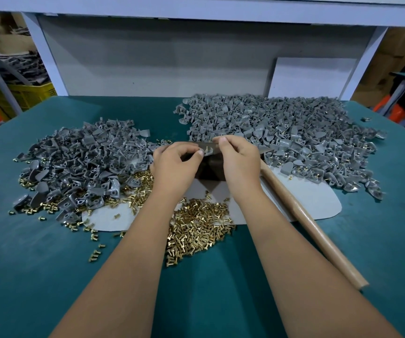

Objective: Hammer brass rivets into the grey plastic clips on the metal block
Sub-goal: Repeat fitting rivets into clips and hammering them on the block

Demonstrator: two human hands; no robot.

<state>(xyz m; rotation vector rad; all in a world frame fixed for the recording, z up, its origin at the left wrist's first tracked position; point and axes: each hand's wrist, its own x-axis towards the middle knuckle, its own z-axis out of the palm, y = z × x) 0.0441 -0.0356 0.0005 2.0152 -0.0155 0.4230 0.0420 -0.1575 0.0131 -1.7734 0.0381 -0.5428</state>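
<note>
Both of my hands meet over the dark metal block (pixel 210 167) at the table's middle. A grey plastic clip (pixel 208 148) sits on the block's top with a brass rivet (pixel 206 149) standing in it. My left hand (pixel 175 164) pinches at the clip and rivet from the left. My right hand (pixel 239 159) grips the clip's right side with curled fingers. The block's top is mostly hidden by my hands. The hammer's wooden handle (pixel 311 223) lies on the table to the right of my right forearm, untouched.
A heap of grey clips (pixel 79 162) lies at the left, a larger one (pixel 282 132) at the back right, some with rivets. Loose brass rivets (pixel 196 230) are piled between my forearms on a pale mat (pixel 313 203). The table top is teal (pixel 50 276).
</note>
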